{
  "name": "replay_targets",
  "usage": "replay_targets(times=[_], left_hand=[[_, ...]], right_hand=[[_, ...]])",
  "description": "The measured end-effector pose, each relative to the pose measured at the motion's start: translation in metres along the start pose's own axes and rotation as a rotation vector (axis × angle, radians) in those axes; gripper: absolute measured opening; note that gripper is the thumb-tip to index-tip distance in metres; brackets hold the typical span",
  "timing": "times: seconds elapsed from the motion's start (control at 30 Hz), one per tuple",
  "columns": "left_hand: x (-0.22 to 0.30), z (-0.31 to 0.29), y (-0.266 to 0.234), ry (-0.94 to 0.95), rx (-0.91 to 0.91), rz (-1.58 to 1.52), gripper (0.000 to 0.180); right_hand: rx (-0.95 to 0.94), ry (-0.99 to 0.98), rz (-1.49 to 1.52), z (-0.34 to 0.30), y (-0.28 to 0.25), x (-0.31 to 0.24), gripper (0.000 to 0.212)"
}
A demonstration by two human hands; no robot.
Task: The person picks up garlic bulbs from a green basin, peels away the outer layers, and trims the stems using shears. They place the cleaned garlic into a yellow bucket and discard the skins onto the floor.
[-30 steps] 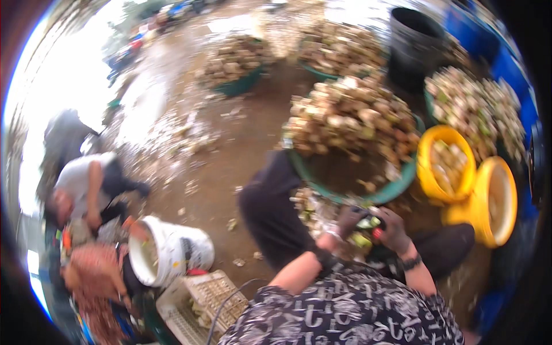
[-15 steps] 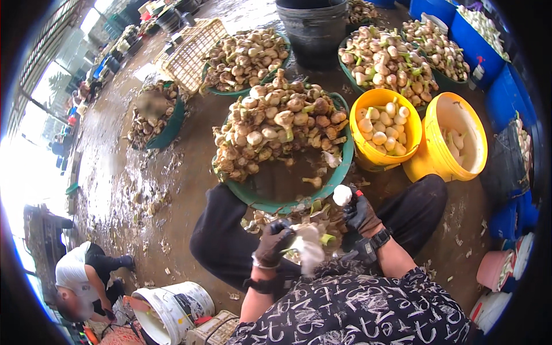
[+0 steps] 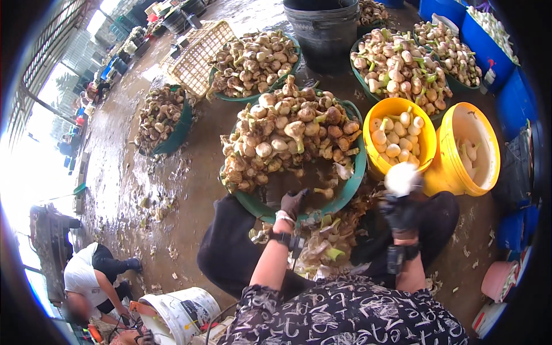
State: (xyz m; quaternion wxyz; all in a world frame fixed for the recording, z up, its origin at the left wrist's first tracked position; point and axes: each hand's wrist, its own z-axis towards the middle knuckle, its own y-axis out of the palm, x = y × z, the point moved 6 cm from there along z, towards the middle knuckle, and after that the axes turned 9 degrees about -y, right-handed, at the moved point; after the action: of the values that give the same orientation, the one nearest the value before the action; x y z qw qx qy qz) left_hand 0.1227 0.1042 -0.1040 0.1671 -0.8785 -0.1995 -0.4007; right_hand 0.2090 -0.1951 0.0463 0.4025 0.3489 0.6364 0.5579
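Note:
My left hand (image 3: 294,203), in a dark glove, reaches over the near rim of a green basin (image 3: 355,183). Its fingers look apart and hold nothing I can see. A loose garlic bulb (image 3: 325,192) lies just right of the fingertips, and a heap of unpeeled garlic (image 3: 287,129) fills the basin's far part. My right hand (image 3: 398,214), gloved and smeared by motion, is closed on a peeled white garlic bulb (image 3: 402,179). That bulb is just in front of a yellow bucket (image 3: 376,164) with peeled bulbs inside.
A second yellow bucket (image 3: 446,172) stands to the right with a few bulbs. Behind are more garlic-filled basins, a black tub (image 3: 325,34) and a cream crate (image 3: 198,57). Garlic skins (image 3: 322,247) lie between my legs. At lower left a person (image 3: 92,276) bends near a white bucket (image 3: 184,313).
My left hand has left the white peelings it held and moved forward into the basin. My right hand has carried the peeled bulb rightward to the bucket's front. The view has shifted slightly.

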Motion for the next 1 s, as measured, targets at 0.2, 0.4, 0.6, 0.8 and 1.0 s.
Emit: replay_targets(times=[0.2,0.4,0.6,0.8,1.0], left_hand=[[-0.019,0.097,0.010,-0.286,0.036,-0.121,0.035],[0.017,0.069,0.028,0.300,-0.029,0.507,0.037],[0.065,-0.083,0.069,0.399,-0.192,0.493,0.036],[0.089,-0.142,0.065,0.632,-0.090,0.673,0.038],[0.089,-0.163,0.057,0.564,-0.047,0.445,0.038]], right_hand=[[0.375,0.050,-0.625,0.005,-0.008,-0.010,0.074],[0.317,0.257,-1.152,0.004,-0.054,0.046,0.053],[-0.030,-0.155,-1.737,0.012,-0.058,0.078,0.026],[-0.218,-0.056,-1.828,-0.003,-0.012,0.083,0.023],[-0.041,0.242,-1.256,-0.028,-0.024,0.078,0.022]])
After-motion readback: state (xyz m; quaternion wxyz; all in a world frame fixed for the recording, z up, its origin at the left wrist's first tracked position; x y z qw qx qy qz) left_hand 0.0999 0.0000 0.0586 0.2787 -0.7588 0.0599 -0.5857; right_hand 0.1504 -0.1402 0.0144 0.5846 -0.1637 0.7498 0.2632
